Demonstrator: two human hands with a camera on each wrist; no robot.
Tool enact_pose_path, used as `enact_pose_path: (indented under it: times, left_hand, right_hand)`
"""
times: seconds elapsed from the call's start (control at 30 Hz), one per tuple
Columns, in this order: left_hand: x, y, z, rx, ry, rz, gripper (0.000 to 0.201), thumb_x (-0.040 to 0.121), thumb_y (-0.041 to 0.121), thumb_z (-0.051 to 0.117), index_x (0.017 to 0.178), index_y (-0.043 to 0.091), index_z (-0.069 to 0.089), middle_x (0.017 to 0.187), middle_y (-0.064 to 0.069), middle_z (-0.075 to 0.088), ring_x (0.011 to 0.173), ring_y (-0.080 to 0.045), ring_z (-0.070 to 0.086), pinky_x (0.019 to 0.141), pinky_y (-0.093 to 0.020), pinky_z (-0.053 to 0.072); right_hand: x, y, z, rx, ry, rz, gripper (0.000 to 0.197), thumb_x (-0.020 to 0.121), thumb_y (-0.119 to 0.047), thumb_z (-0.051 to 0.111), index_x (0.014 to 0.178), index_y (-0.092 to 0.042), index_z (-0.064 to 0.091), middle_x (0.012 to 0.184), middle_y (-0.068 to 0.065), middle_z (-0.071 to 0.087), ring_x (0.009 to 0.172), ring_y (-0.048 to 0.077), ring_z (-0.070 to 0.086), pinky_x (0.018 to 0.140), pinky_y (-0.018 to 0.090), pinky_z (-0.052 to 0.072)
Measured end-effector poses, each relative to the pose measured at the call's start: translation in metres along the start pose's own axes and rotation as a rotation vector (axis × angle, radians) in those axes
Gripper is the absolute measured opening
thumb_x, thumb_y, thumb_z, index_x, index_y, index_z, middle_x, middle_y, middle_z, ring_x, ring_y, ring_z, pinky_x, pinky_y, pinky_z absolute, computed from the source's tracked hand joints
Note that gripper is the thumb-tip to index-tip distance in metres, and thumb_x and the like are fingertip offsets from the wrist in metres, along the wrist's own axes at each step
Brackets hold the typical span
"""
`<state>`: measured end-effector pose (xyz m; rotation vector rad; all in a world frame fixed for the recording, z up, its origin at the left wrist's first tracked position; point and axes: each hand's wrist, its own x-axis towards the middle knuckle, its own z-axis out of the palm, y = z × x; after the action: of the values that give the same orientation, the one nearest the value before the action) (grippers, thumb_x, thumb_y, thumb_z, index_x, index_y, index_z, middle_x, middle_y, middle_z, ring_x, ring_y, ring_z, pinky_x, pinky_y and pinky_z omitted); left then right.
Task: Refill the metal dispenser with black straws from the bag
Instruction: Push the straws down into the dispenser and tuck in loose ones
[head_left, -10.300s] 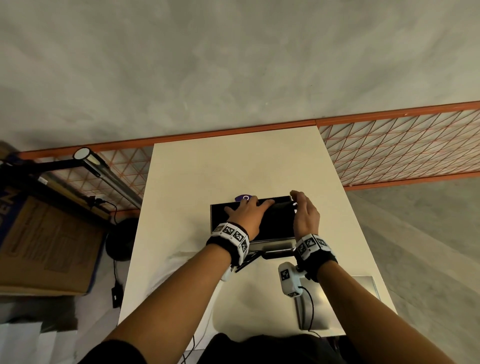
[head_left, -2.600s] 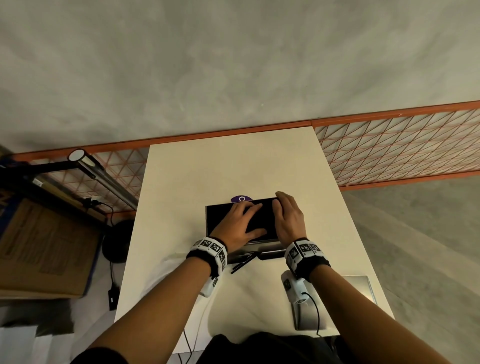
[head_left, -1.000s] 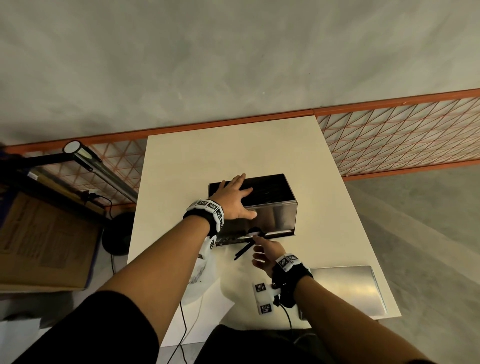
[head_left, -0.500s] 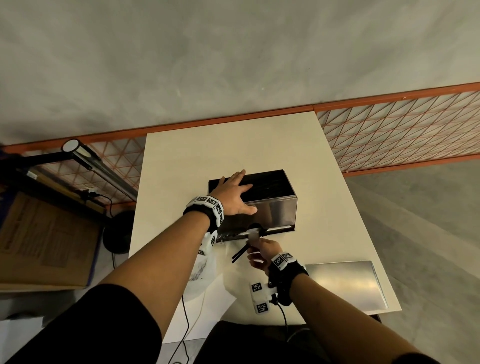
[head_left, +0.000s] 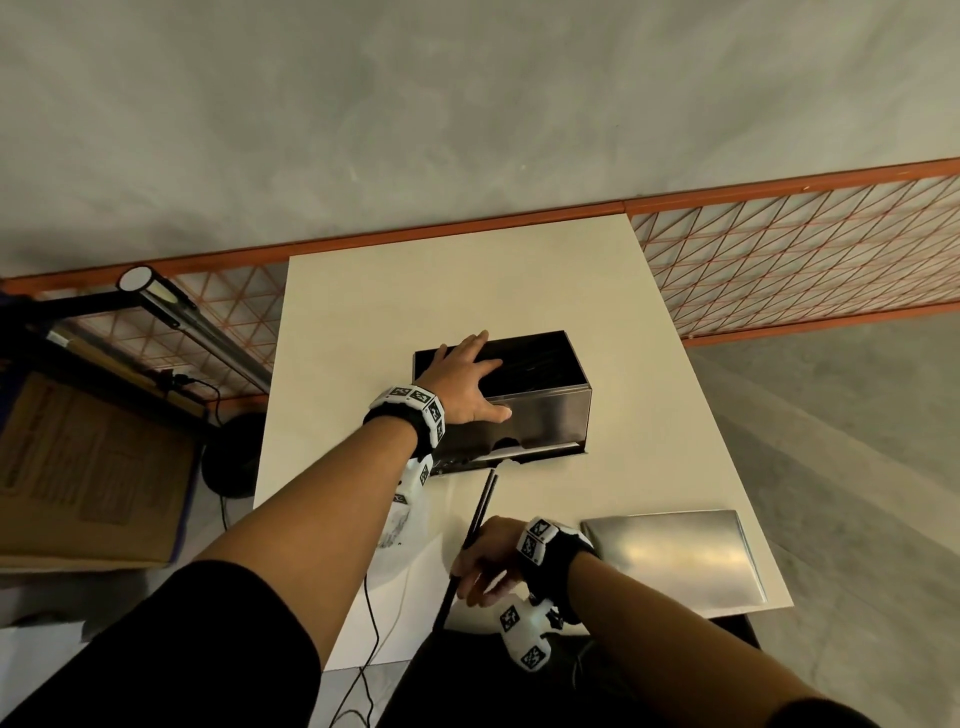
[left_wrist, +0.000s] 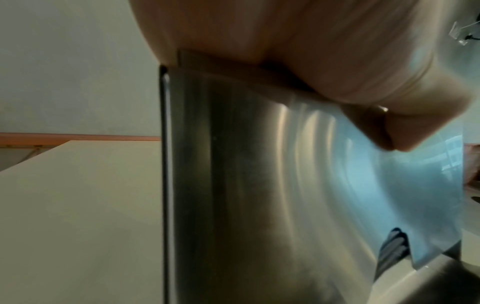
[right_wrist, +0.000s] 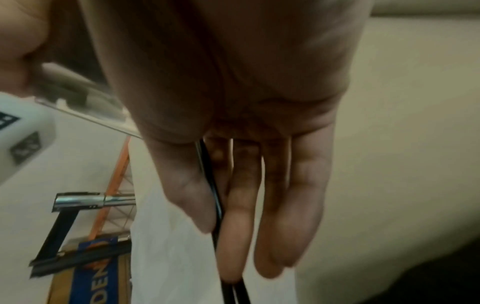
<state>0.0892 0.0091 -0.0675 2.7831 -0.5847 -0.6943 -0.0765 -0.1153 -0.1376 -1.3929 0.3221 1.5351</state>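
Observation:
The metal dispenser (head_left: 540, 421) stands mid-table with its top open and black straws (head_left: 535, 364) dark inside. My left hand (head_left: 465, 376) lies flat over its top left corner, fingers spread, thumb on the front face (left_wrist: 259, 185). A few straw ends (left_wrist: 392, 244) show at the front slot. My right hand (head_left: 470, 566) is near the table's front edge and pinches two black straws (head_left: 482, 506) between thumb and fingers. Those straws (right_wrist: 217, 197) run along the hand, their far tips just short of the slot.
The dispenser's flat metal lid (head_left: 670, 556) lies on the white table (head_left: 467, 280) at the front right. A clear plastic bag (head_left: 402, 525) lies under my left forearm. Left of the table are a cardboard box (head_left: 88, 467) and a lamp tube (head_left: 192, 322); orange mesh railing (head_left: 805, 249) runs behind.
My right hand has drawn back from the dispenser's front slot toward the near edge, bringing two black straws with it. The left hand has stayed on the dispenser's top.

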Motion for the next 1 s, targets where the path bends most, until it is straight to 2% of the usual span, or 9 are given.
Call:
enact_pose_path:
  times: [0.13,0.2,0.3,0.53,0.67,0.77,0.83,0.9,1.0]
  left_hand:
    - [-0.006,0.003,0.007,0.011,0.049,0.018,0.098,0.08,0.069,0.068,0.159,0.025,0.032,0.172,-0.002,-0.007,0.158,-0.018,-0.007,0.128,-0.05,-0.002]
    - [-0.011,0.004,0.013,0.02,0.091,0.026,0.099,0.079,0.069,0.069,0.158,0.023,0.032,0.172,-0.002,-0.004,0.158,-0.018,-0.006,0.128,-0.048,-0.002]
    - [-0.017,0.006,0.025,0.046,0.173,0.053,0.101,0.077,0.07,0.071,0.157,0.021,0.033,0.171,-0.003,-0.001,0.158,-0.019,-0.003,0.128,-0.049,-0.001]
    - [-0.03,0.013,0.043,0.109,0.232,0.072,0.11,0.073,0.074,0.068,0.16,0.02,0.026,0.171,-0.003,-0.005,0.157,-0.022,-0.006,0.128,-0.049,-0.003]
    - [-0.038,0.019,0.05,0.09,0.22,0.085,0.117,0.073,0.074,0.07,0.162,0.02,0.016,0.17,-0.001,-0.009,0.157,-0.021,-0.011,0.127,-0.048,-0.006]
    - [-0.042,0.024,0.047,-0.013,0.176,0.051,0.12,0.076,0.07,0.072,0.164,0.021,0.006,0.171,0.001,-0.011,0.157,-0.018,-0.013,0.126,-0.05,-0.005]
    - [-0.044,0.032,0.042,-0.104,0.185,0.062,0.11,0.084,0.065,0.068,0.164,0.02,0.008,0.172,-0.001,-0.003,0.158,-0.016,-0.007,0.127,-0.05,-0.004]
    - [-0.046,0.042,0.04,-0.131,0.255,0.119,0.087,0.094,0.054,0.063,0.162,0.018,0.021,0.169,-0.003,0.016,0.156,-0.018,0.01,0.128,-0.05,0.001]
    - [-0.049,0.046,0.046,-0.209,0.335,0.128,0.042,0.103,0.029,0.057,0.142,0.016,0.05,0.138,-0.006,0.056,0.129,-0.025,0.05,0.122,-0.047,0.023]
  right_hand:
    - [-0.013,-0.004,-0.003,-0.253,-0.028,-0.091,0.016,0.087,-0.012,0.065,0.091,0.003,0.07,0.081,0.017,0.073,0.07,0.024,0.071,0.071,0.039,0.062]
    - [-0.028,-0.012,-0.014,-0.399,0.051,-0.149,0.012,0.089,-0.013,0.064,0.083,-0.004,0.071,0.08,0.014,0.073,0.063,0.017,0.068,0.071,0.036,0.059]
    - [-0.068,-0.024,-0.045,-0.478,0.224,-0.271,0.012,0.089,-0.013,0.065,0.089,-0.002,0.072,0.08,0.013,0.074,0.064,0.016,0.068,0.063,0.03,0.059]
    - [-0.172,-0.056,-0.099,-0.23,0.551,-0.599,0.009,0.086,-0.003,0.066,0.091,0.004,0.071,0.078,0.021,0.073,0.062,0.024,0.066,0.052,0.027,0.052]
    - [-0.172,-0.069,-0.101,0.077,0.719,-0.756,0.011,0.088,-0.006,0.066,0.094,0.002,0.071,0.079,0.022,0.072,0.061,0.027,0.063,0.053,0.031,0.053]
    - [-0.149,-0.074,-0.092,0.222,0.795,-0.731,0.015,0.088,-0.008,0.068,0.094,0.005,0.071,0.077,0.019,0.073,0.056,0.026,0.063,0.05,0.031,0.054]
    - [-0.131,-0.076,-0.081,0.256,0.777,-0.705,0.015,0.087,-0.008,0.069,0.093,0.006,0.072,0.078,0.019,0.074,0.053,0.024,0.065,0.05,0.031,0.056]
    - [-0.118,-0.079,-0.071,0.27,0.726,-0.705,0.013,0.085,-0.005,0.071,0.092,0.005,0.072,0.082,0.022,0.073,0.063,0.029,0.071,0.057,0.038,0.059]
    - [-0.11,-0.083,-0.068,0.235,0.685,-0.698,0.014,0.083,-0.006,0.072,0.091,0.005,0.071,0.084,0.026,0.072,0.071,0.036,0.071,0.063,0.043,0.06]
